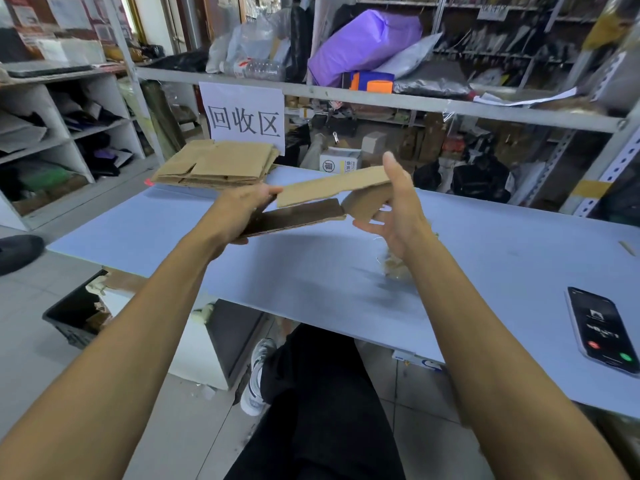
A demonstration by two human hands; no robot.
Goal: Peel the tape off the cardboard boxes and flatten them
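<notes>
Held in the air above the middle of the counter [311,271], a collapsed cardboard box [322,199] looks nearly flat, its brown flaps splayed. The left hand [242,209] has its grip curled round the box's left end; the right hand [398,202] presses it with straight fingers. At the counter's far left corner lies a stack of flattened boxes [214,164], apparently finished.
</notes>
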